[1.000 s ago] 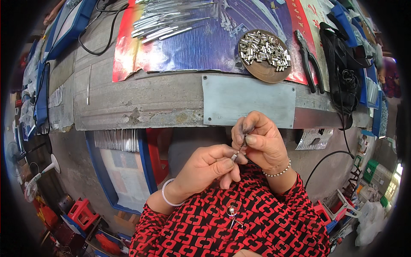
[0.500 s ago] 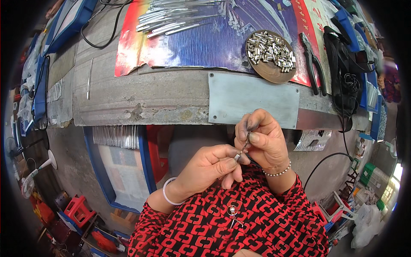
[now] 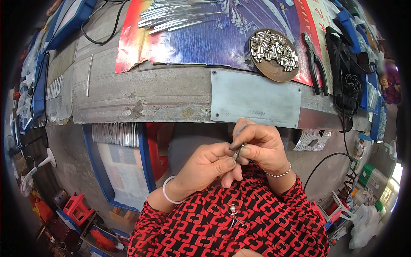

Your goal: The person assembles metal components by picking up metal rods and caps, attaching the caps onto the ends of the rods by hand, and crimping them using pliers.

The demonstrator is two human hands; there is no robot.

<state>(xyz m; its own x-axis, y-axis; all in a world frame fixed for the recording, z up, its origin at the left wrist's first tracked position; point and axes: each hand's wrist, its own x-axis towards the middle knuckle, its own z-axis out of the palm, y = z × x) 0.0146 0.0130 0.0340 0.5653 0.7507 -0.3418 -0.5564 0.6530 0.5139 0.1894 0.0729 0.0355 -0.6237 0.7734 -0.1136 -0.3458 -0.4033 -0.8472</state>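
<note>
My left hand (image 3: 212, 165) and my right hand (image 3: 262, 147) meet in front of my body, just below the bench edge. Closed in a pinch, the left fingertips keep a small silver metal sleeve, now mostly hidden behind them. Thumb and finger of my right hand grip a thin dark metal rod (image 3: 240, 150), whose far end is covered by the fingers. The two small pieces come together between both hands; whether one sits inside the other I cannot tell. Above, a round brown dish (image 3: 278, 76) bears many short silver metal sleeves (image 3: 272, 48).
A pale metal plate (image 3: 255, 96) is screwed to the bench's front. Long silver strips (image 3: 180, 17) lie on the printed sheet (image 3: 188, 47). Black-handled pliers (image 3: 315, 64) lie right of the dish. Below the bench stands a blue-edged tray (image 3: 147, 171) with metal strips.
My right hand has come down and closer to my left, bringing the rod against the left fingertips. The silver sleeve, visible before, is now mostly covered. The left hand barely moved.
</note>
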